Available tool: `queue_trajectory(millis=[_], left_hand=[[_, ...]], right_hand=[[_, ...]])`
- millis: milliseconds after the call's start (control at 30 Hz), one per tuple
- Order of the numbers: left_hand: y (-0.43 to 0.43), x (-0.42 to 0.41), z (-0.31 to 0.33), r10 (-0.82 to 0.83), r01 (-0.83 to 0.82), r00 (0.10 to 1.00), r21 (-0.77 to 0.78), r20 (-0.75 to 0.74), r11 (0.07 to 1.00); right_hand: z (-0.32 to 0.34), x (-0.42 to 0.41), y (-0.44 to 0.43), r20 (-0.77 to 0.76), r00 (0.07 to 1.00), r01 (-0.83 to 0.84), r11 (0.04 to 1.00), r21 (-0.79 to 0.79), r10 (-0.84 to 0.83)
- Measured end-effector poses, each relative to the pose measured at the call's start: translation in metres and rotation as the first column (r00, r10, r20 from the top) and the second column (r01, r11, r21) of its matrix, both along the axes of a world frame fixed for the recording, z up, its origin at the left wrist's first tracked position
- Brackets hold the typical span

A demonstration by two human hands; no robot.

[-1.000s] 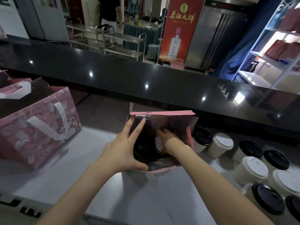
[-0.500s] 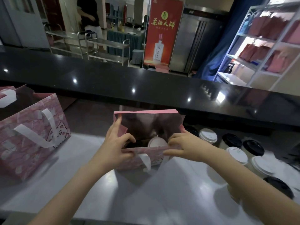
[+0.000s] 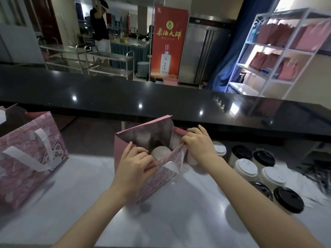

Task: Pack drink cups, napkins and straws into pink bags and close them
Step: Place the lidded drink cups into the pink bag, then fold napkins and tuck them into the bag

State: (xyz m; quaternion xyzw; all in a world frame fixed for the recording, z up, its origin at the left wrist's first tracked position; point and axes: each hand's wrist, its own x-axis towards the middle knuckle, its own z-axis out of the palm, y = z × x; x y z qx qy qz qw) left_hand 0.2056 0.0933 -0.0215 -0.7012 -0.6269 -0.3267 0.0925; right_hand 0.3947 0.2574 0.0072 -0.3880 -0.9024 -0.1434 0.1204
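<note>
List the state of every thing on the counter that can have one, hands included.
Middle pink bag: open, tilted, near rim pinched at both ends.
White-lidded cup in the bag: upright, lid on.
Left hand: shut on the bag's rim.
Right hand: shut on the bag's rim.
Left pink bag: standing, top open.
Cups on the counter: upright, lidded.

A single head-worn wide-angle camera looks forward and down, close over the white worktop. The black counter crosses at twelve o'clock; both forearms enter from six o'clock.
</note>
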Motion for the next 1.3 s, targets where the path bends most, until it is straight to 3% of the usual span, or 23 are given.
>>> queue_trajectory(millis=[200, 367, 467, 700, 1033, 1167, 1300], left_hand=[[-0.001, 0.024, 0.005, 0.119, -0.117, 0.992, -0.036, 0.052, 0.992], [0.009, 0.066, 0.018, 0.184, -0.187, 0.980, 0.040, 0.074, 0.981], [0.030, 0.120, 0.023, 0.149, -0.157, 0.986, 0.105, 0.076, 0.982], [0.093, 0.296, 0.014, -0.076, 0.069, 0.984, 0.051, 0.162, 0.996], [0.196, 0.457, -0.013, -0.320, 0.375, 0.920, -0.276, 0.224, 0.885], [0.257, 0.493, -0.031, -0.358, 0.397, 0.918, -0.447, 0.173, 0.801], [0.319, 0.524, -0.053, -0.314, 0.379, 0.925, -0.572, 0.213, 0.728]], right_hand=[[-0.005, 0.037, 0.001, -0.125, 0.987, -0.108, 0.991, -0.084, 0.097], [-0.008, 0.117, -0.006, -0.269, 0.955, -0.157, 0.981, -0.117, 0.121], [-0.010, 0.182, -0.004, -0.267, 0.959, -0.131, 0.982, -0.139, 0.090], [-0.015, 0.344, 0.018, -0.235, 0.968, 0.027, 0.969, -0.247, -0.087], [-0.058, 0.499, 0.062, -0.183, 0.850, 0.335, 0.776, -0.534, -0.494], [-0.081, 0.517, 0.097, -0.116, 0.835, 0.387, 0.722, -0.573, -0.539], [-0.103, 0.525, 0.141, -0.074, 0.802, 0.435, 0.664, -0.608, -0.593]])
